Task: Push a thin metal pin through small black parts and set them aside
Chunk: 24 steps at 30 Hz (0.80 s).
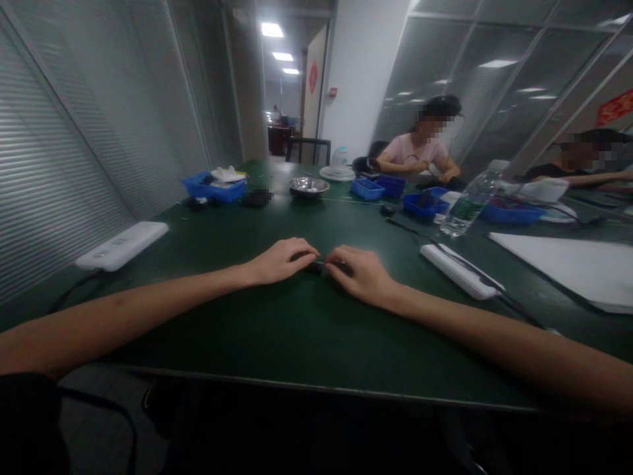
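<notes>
Both my hands meet over the middle of the green table (237, 343). My left hand (281, 260) has its fingers curled together at the left end of a small dark object (315, 268). At the object's right end, my right hand (359, 270) is closed in a pinch, with thumb and fingertips together. The object lies low, at the tabletop, and its kind is too small and dark to make out. My fingers cover parts of it. A thin pale line shows between the fingertips.
White power strips lie left (123, 245) and right (462, 270). A plastic bottle (469, 201), white sheets (573, 264), a metal bowl (309, 187) and several blue trays, one at the left (217, 191), stand farther off. Two people sit across at the right.
</notes>
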Each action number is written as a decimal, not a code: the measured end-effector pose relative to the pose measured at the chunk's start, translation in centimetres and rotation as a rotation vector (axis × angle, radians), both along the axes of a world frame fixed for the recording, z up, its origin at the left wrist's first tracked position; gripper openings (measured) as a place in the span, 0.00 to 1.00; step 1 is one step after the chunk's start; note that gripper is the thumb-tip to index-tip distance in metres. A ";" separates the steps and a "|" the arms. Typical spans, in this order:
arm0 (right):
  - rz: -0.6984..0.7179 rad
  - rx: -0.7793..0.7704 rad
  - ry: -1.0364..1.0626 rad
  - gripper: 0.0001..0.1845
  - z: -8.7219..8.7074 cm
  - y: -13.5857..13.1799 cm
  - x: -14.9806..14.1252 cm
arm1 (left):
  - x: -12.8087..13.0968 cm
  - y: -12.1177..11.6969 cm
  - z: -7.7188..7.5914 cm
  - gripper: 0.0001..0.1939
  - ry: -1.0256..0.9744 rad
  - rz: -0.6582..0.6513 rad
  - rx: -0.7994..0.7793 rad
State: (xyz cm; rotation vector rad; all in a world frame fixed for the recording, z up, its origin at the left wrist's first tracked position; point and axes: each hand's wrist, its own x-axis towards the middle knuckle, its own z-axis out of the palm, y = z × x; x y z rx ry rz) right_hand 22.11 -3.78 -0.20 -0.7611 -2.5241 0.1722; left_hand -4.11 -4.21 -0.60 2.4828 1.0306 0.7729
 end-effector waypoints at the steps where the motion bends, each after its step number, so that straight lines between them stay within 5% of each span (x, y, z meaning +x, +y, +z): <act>1: -0.025 0.006 0.028 0.06 0.0 0.0 0.0 | 0.1 -0.2 0.0 0.17 0.018 -0.010 0.006; 9: -0.125 -0.009 0.119 0.06 0.0 0.1 0.2 | -0.8 0.5 -0.3 0.13 0.079 -0.061 0.025; 19: -0.078 -0.022 0.105 0.08 0.0 0.0 0.4 | -8.9 6.3 -0.5 0.19 0.011 0.454 -0.040; 24: -0.109 0.066 0.063 0.08 -0.2 1.3 0.1 | -7.6 5.5 -0.6 0.20 0.053 0.267 0.038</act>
